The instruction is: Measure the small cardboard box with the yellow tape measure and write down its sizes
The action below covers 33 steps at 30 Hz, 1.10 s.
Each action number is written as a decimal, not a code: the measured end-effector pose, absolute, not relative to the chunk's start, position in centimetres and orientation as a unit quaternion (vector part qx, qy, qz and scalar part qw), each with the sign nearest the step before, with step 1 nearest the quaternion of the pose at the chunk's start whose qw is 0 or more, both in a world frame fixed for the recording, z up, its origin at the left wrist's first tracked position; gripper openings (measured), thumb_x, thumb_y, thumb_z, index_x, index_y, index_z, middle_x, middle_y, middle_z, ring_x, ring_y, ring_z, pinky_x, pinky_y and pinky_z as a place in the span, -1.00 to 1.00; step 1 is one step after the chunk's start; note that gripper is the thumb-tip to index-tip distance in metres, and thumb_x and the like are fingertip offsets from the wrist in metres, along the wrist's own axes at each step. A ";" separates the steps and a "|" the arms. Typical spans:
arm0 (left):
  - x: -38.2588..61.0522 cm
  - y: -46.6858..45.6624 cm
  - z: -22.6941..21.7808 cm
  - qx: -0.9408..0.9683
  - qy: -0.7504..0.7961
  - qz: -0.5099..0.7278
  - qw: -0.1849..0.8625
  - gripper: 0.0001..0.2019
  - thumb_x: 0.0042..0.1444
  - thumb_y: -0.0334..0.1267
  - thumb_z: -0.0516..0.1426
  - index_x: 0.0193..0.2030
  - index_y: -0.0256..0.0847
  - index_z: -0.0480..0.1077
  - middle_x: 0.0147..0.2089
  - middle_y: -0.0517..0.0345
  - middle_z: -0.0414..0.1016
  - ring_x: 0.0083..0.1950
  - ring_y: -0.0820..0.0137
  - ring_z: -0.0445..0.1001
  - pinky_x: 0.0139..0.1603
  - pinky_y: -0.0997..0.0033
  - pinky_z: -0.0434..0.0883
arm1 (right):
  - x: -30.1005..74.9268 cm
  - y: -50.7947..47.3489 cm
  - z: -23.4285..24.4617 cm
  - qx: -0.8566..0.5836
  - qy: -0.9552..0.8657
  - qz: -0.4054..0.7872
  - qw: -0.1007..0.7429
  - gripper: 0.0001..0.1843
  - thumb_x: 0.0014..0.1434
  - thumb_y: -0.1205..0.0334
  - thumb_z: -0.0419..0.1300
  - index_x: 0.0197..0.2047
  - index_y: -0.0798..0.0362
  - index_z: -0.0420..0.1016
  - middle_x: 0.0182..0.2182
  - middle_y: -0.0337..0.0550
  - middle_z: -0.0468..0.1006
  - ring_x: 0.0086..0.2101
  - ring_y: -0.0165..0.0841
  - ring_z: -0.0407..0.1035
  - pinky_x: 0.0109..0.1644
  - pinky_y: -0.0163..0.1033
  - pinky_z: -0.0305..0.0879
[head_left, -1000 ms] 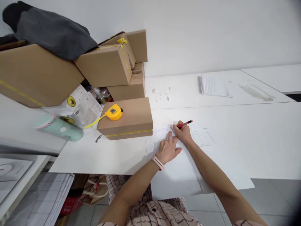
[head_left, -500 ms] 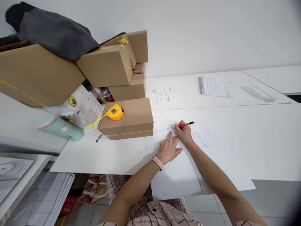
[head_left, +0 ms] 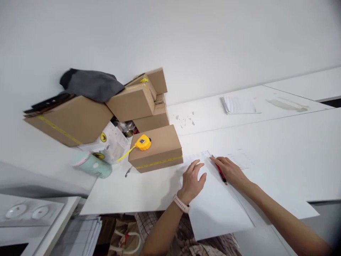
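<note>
My left hand (head_left: 192, 180) is over the white paper sheet (head_left: 218, 209), empty, with its fingers apart and curled. My right hand (head_left: 233, 172) lies low over the paper, its fingers closed on the front part of a slim red utility knife (head_left: 221, 174) with a black end. The knife points away from me, its thin grey tip near the paper's far edge. A long straight edge or crease runs down the sheet toward me. Beneath my right hand, another sheet with faint print (head_left: 241, 158) shows.
Left of the paper stands a cardboard box (head_left: 157, 156) with a yellow tape measure (head_left: 144, 142) on top. Behind it are stacked boxes (head_left: 130, 103) under a dark cloth (head_left: 93, 85). A green bottle (head_left: 93, 165) lies left; folded papers (head_left: 238, 105) lie at the back.
My right hand has turned the knife from a pen-like hold to lying low along the paper. My left hand has lifted off the sheet. The view has shifted.
</note>
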State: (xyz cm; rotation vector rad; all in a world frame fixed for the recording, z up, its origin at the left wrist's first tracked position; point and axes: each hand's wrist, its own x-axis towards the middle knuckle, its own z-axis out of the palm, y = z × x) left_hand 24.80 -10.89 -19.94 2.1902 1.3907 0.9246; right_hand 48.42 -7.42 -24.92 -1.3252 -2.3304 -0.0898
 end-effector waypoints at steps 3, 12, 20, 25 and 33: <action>18.5 -10.6 -15.5 0.730 0.490 0.476 0.026 -0.77 0.30 -0.31 0.06 0.04 -0.11 0.44 0.06 -0.02 0.55 0.15 0.21 0.48 0.26 0.08 0.34 | 48.0 -8.8 -24.4 -0.523 -0.801 -0.058 0.284 -0.46 0.27 0.47 -0.05 0.24 -0.08 0.36 -0.03 -0.05 0.55 -0.12 -0.23 0.47 -0.31 -0.25 0.37; 4.9 -3.6 -9.6 0.612 0.643 0.448 0.107 -0.40 -0.08 -0.17 0.38 0.13 -0.17 0.38 0.18 -0.15 0.44 0.28 -0.02 0.30 0.27 -0.01 0.22 | 41.0 -12.4 -19.7 -0.522 -0.690 0.029 0.500 -0.73 0.36 0.21 0.03 -0.03 -0.10 0.54 -0.20 -0.11 0.62 -0.40 -0.36 0.47 -0.42 -0.28 0.31; 8.7 -7.4 -8.2 0.576 0.416 0.507 0.487 -0.57 0.19 0.04 0.11 0.04 -0.24 0.43 -0.06 -0.07 0.57 -0.21 0.27 0.51 -0.36 0.40 0.31 | 33.9 -9.0 -11.5 -0.398 -0.571 0.513 0.503 -0.60 0.29 -0.07 0.15 0.00 0.02 0.57 -0.18 -0.04 0.62 -0.21 -0.27 0.50 -0.10 -0.13 0.49; 9.3 -7.8 -6.7 0.549 0.400 0.497 0.540 -0.57 0.10 0.02 0.22 0.00 -0.23 0.40 -0.10 -0.01 0.56 -0.26 0.34 0.50 -0.43 0.47 0.21 | 29.4 -5.1 -8.0 -0.332 -0.462 0.709 0.416 -0.73 0.25 0.09 0.27 -0.19 0.14 0.61 -0.26 0.00 0.64 -0.31 -0.38 0.52 -0.17 -0.29 0.51; 2.6 -5.1 -6.0 0.506 0.456 0.521 0.514 -0.54 -0.01 0.02 0.29 -0.06 -0.26 0.45 -0.19 0.01 0.58 -0.33 0.40 0.49 -0.52 0.55 0.17 | 29.3 1.1 -7.4 -0.373 -0.430 0.689 0.448 -0.71 0.03 0.22 0.47 -0.48 0.12 0.44 -0.63 -0.30 0.36 -0.61 -0.56 0.18 -0.60 -0.47 0.19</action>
